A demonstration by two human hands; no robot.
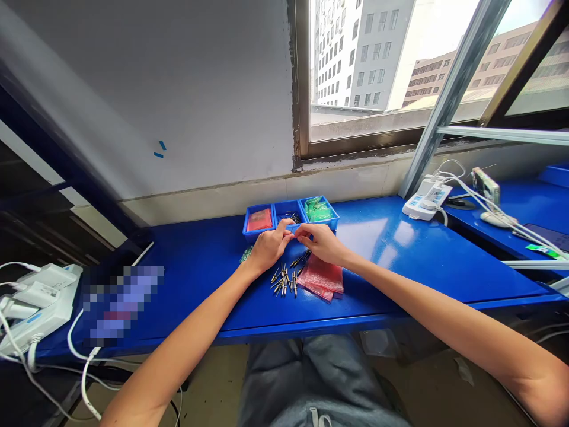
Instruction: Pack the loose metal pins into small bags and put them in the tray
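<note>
My left hand [270, 246] and my right hand [324, 242] meet over the blue desk, fingertips pinched together. Whatever lies between the fingers is too small to make out. Below them is a loose pile of thin metal pins [284, 281] with dark and brass-coloured parts. Flat red plastic bags [324, 279] are stacked under my right hand. By my left wrist, a green piece [246, 254] is partly covered. Just behind the hands stand three joined blue bins [245, 224]: red bags [259, 220] at left, dark thin pieces [290, 216] in the middle, green bags [318, 209] at right.
A white power strip [48, 296] with plugs and cables lies at the left, beside a blurred-out object [127, 305]. Another white power strip [427, 198] stands at the back right near a metal post [448, 95]. A phone-like device [486, 185] is propped up farther right.
</note>
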